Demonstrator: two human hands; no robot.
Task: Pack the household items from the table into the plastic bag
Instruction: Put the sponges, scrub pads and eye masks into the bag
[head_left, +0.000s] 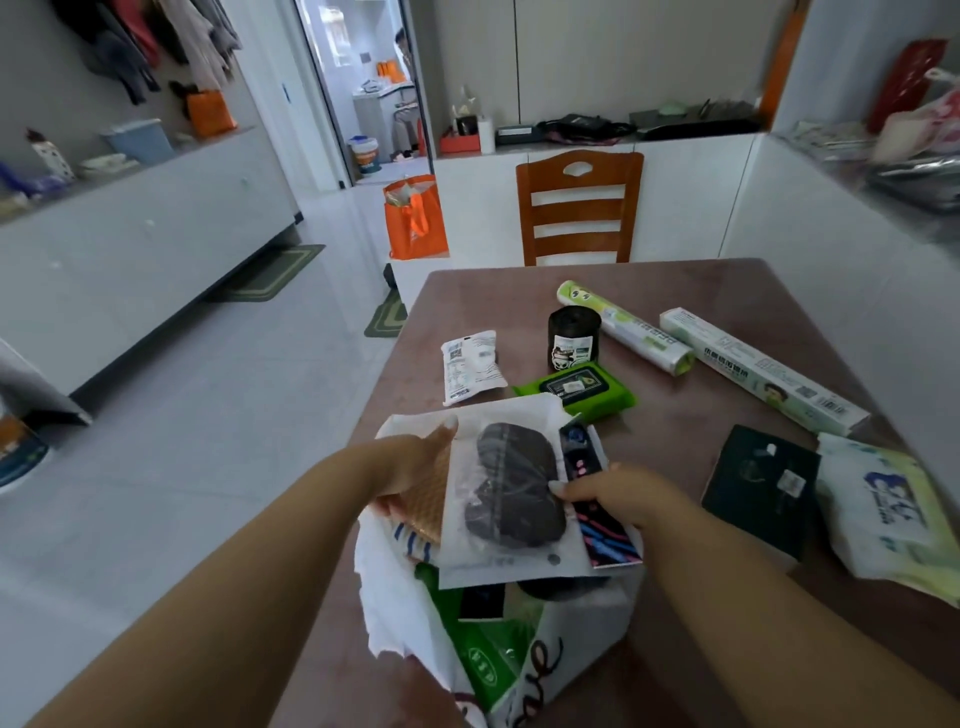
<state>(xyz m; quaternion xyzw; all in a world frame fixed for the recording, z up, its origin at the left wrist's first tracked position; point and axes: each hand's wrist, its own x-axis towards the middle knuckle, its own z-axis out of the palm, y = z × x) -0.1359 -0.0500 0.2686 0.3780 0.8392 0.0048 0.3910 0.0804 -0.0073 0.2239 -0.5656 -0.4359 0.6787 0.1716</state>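
Nearest me, white plastic bag (405, 613) gapes on tabletop (675, 467). I note right hand (618, 496) pinching a clear packet (511, 499) over its mouth; left hand (415, 462) clamps the bag's rim. Wipes (576, 389) and rolls (623, 327) lie beyond.
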